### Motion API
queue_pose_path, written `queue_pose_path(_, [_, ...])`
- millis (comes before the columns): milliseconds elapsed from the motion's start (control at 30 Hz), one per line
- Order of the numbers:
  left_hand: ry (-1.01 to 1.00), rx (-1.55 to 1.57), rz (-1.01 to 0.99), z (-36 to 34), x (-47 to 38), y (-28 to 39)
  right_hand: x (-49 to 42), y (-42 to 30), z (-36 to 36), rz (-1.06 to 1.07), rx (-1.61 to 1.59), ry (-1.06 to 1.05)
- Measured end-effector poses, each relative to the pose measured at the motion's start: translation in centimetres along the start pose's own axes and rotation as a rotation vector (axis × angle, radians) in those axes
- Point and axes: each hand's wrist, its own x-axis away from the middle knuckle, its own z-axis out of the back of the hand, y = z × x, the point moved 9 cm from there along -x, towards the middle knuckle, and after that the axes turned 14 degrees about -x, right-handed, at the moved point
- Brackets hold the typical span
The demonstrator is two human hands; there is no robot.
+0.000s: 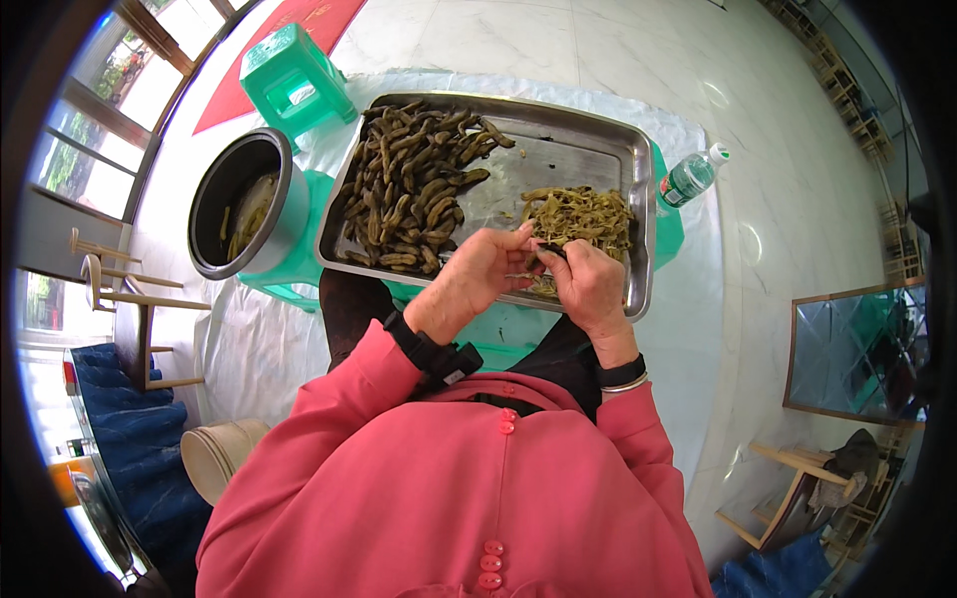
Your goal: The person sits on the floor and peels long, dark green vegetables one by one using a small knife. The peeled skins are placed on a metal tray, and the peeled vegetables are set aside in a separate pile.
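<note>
My left hand [482, 265] and my right hand [594, 284] meet above the front right part of a metal tray [591, 138]. Between the fingertips of both is a small dark piece [552, 248], apparently a pod, partly hidden by the fingers. Just beyond my right hand lies a heap of yellowish-brown shreds or peelings [576, 217]. Dark brown, wrinkled pods [419, 179] are piled over the tray's left side. A few loose scraps dot the metal between the two heaps.
Left of the tray, a deep dark-lined pot [288, 217] holds some yellowish-green pieces and stands on a green plastic stool [318, 276]. Another green stool [280, 75] stands behind it. A capped plastic bottle [691, 178] is right of the tray. White sheeting [680, 351] covers the floor.
</note>
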Motion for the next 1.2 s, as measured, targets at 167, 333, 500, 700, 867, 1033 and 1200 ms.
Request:
queue_pose_path(167, [-0.027,-0.426,-0.049,0.6,-0.1,1.7,0.3,-1.1,-0.9,0.075,0.026,-0.192])
queue_pose_path(333, [-0.03,-0.641,-0.003,0.4,-0.4,1.8,0.3,-1.9,-1.5,0.183,0.056,-0.262])
queue_pose_path(500, [-0.152,-0.565,0.009,0.2,-1.4,1.0,0.1,-1.8,-1.6,0.202,0.085,-0.309])
queue_pose_path(700, [-0.288,-0.371,0.085,0.2,-2.5,0.6,-0.4,-1.7,-1.7,0.198,0.107,-0.357])
queue_pose_path(867, [-0.234,-0.529,0.056,0.5,-3.1,1.2,-0.6,-1.3,-1.7,0.183,0.11,-0.327])
queue_pose_path(1033, [-0.186,-0.606,-0.02,0.5,-3.5,2.2,-1.0,-0.8,-1.5,0.162,0.121,-0.27])
queue_pose_path(1200, [-0.254,-0.623,-0.103,-0.1,-3.0,2.9,-1.1,-0.8,-1.1,0.174,0.102,-0.2])
